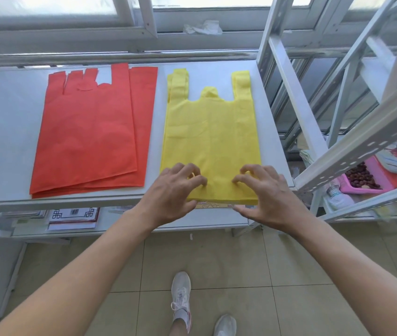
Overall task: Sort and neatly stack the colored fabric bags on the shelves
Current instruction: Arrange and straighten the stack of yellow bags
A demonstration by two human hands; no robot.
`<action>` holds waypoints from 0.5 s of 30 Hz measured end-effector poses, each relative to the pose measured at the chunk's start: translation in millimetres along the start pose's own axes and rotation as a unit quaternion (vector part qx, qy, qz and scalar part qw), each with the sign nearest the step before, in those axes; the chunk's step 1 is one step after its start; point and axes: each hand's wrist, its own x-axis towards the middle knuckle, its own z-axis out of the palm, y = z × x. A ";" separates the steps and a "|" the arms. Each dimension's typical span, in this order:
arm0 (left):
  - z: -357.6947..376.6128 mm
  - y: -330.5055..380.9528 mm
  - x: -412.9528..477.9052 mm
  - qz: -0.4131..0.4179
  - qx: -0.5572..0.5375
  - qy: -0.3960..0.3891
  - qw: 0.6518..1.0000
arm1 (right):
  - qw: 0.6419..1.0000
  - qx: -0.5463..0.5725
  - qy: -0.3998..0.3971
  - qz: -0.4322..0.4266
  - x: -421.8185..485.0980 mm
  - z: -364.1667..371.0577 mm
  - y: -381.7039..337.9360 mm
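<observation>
Head view: left hand (173, 190) and right hand (265, 192) pinch the yellow bags (212, 132) at the front edge of the shelf (3, 141), likely squaring the stack. Red bags (88, 132) lie just beside, sorted by colour.

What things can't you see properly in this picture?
Head view:
- How many yellow bags are stacked: layers lie flush.
- Whether the left hand and right hand pinch or just press: fingers cover the fabric.
- The papers on the lower shelf: upper shelf hides most.
- The pink basket: contents too small.

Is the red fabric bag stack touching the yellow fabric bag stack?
Apart. The head view shows a strip of white shelf between the red fabric bag stack and the yellow fabric bag stack.
</observation>
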 end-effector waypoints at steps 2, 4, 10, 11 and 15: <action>-0.2 -3.4 -0.5 0.011 -0.016 0.010 1.000 | 1.000 0.007 0.014 0.005 0.6 -0.4 2.1; -2.3 -6.0 -0.9 0.005 -0.075 0.021 0.997 | 0.999 0.039 0.029 0.006 2.1 -2.2 5.9; -10.3 -8.3 -1.8 -0.083 -0.207 0.083 0.971 | 0.954 0.191 0.172 0.151 3.4 -13.0 8.5; -9.1 -6.7 -4.4 -0.087 -0.210 0.091 0.970 | 0.938 0.221 0.173 0.204 3.9 -16.0 6.1; -4.1 -7.1 -16.5 -0.180 -0.199 0.170 0.948 | 0.806 0.463 0.113 0.351 13.6 -20.7 0.9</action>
